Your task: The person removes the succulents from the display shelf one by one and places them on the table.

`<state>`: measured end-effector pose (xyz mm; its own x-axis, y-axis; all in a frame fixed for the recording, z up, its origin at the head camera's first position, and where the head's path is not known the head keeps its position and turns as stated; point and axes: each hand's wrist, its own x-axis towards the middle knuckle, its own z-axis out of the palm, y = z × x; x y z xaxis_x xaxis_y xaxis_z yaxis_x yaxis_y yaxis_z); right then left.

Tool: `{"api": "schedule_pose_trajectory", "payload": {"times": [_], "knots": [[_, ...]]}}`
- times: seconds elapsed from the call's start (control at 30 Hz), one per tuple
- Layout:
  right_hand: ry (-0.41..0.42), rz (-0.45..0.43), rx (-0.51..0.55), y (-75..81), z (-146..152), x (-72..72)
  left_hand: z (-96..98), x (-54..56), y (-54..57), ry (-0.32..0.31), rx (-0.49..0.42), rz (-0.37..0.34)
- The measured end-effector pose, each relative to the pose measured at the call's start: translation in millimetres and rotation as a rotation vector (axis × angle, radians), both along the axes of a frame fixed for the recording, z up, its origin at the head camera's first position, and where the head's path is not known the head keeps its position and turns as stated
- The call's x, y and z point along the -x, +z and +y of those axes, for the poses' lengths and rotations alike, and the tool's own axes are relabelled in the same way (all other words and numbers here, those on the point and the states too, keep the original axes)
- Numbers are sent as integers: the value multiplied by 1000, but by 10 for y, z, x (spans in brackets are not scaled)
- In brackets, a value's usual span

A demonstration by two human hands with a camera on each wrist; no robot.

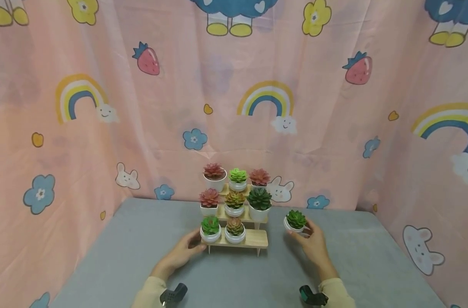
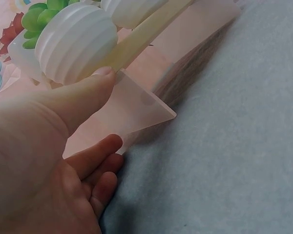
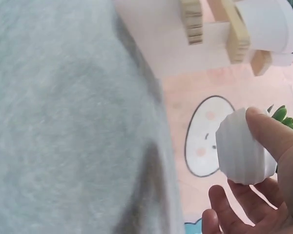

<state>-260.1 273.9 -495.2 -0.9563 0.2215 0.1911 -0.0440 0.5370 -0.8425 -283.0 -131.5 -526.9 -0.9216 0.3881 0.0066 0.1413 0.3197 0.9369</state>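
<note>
A three-tier wooden plant stand (image 1: 257, 238) with clear legs bears several small potted succulents. On its lowest board, a green succulent (image 1: 210, 226) in a ribbed white pot sits at the left end, with a brownish succulent (image 1: 235, 226) to its right. My left hand (image 1: 184, 249) holds the left end of that board, its thumb at the board's edge above a clear leg (image 2: 141, 102) and its other fingers curled beside it. Right of the stand, my right hand (image 1: 313, 244) grips a green succulent (image 1: 296, 219) by its ribbed white pot (image 3: 241, 148), raised above the table.
The middle board carries a pink succulent (image 1: 209, 198), a yellow-green one (image 1: 234, 200) and a dark green one (image 1: 259, 199). Reddish and bright green succulents (image 1: 238, 176) fill the top. A grey table (image 1: 149, 226) meets a pink printed curtain (image 1: 218, 141) behind.
</note>
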Motion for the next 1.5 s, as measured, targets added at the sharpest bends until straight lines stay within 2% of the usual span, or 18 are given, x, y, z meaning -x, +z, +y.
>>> {"api": "schedule_pose_trajectory", "payload": {"times": [0.3,0.63,0.83,1.1,1.3,1.5], "knots": [[-9,-66,-28,-100,8,-5,12,19,33,-14,11,12],[45,-145,-128,-128,40,-4,29,46,6,-16,2,32],[71,-170,-119,-105,42,-8,37,15,49,4,8,24],[106,-187,-101,-103,78,-6,31,1,43,4,17,19],[117,-205,-50,-8,104,-49,13,5,23,-2,22,18],[104,-120,-40,219,40,-116,-1,-7,24,-3,19,10]]}}
